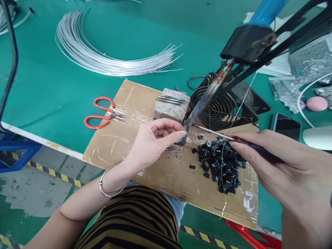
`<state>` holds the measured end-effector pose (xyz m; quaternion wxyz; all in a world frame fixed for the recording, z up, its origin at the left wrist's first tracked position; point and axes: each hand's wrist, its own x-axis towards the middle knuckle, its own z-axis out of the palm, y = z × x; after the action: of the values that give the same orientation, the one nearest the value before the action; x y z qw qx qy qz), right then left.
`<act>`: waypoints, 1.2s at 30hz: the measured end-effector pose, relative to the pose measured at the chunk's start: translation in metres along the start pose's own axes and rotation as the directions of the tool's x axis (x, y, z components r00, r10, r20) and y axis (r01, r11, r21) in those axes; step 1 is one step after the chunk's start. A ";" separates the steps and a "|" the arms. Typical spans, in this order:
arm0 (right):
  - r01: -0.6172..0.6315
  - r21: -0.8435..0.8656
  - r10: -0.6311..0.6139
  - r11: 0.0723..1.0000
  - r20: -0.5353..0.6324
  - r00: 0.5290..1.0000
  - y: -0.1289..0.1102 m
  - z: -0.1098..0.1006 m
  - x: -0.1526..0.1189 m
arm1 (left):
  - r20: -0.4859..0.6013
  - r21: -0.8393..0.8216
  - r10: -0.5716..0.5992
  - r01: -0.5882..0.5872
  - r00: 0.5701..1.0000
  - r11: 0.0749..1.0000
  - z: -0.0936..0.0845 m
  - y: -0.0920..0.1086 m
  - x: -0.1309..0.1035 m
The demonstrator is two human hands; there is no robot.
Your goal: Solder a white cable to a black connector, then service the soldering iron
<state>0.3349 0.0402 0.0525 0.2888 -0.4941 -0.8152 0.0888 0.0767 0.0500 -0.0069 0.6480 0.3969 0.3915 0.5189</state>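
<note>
My right hand (282, 159) is closed around the dark red handle of a screwdriver (214, 132). Its thin metal shaft points left, with the tip near the lower end of a mounted soldering iron (209, 93). At that same end, the thumb and fingers of my left hand (160, 136) are pinched together; what they hold is too small to make out. Just behind the left hand stands a worn pale block (171, 110) with several thin metal rods (171, 99) on top. Right of the left hand lies a heap of small black plastic pieces (220, 164).
Cardboard (109, 152) covers part of the green table (33, 93). Red-handled scissors (103, 114) lie at left, a bundle of white wires (109, 62) behind. A black fan (218, 110) stands behind the iron. A phone (285, 126) and plastic bags (308, 62) sit at right.
</note>
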 end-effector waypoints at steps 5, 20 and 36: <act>-0.104 0.137 0.103 0.985 0.011 0.995 0.002 -0.003 -0.001 | -0.011 0.018 -0.014 0.014 1.000 1.000 0.000 -0.001 0.001; -0.096 0.146 0.099 0.985 -0.017 0.995 0.008 -0.001 -0.003 | -0.182 0.560 0.375 -0.218 0.909 0.799 -0.068 0.038 -0.026; -0.191 0.135 0.196 0.972 -0.029 0.980 0.013 0.000 -0.005 | 0.032 0.981 0.552 -0.133 0.833 0.144 -0.159 0.040 -0.025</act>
<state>0.3466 0.0418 0.0452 0.3278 -0.5529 -0.7492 0.1598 -0.0875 0.0488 -0.0283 0.0469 0.6907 0.6244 0.3617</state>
